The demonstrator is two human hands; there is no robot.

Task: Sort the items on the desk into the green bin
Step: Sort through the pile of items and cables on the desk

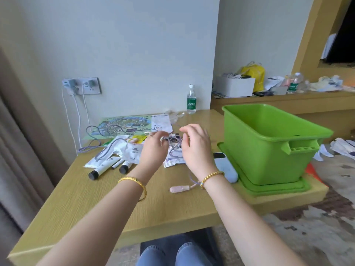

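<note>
Over the table (96, 208) middle, the left hand (155, 148) is curling its fingers at a grey-purple cable (173, 143), grip unclear; the right hand (196, 144) is hovering, fingers spread. The green bin (269, 150) is standing at the right edge. The far bottle (191, 100) label is looking blurred.

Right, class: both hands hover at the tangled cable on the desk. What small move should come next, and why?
Probably bunch the grey cable between the left hand and right hand before lifting. It lies in loose loops over paper wrappers, so it could drag them along; the green bin stands open close by on the right.
</note>
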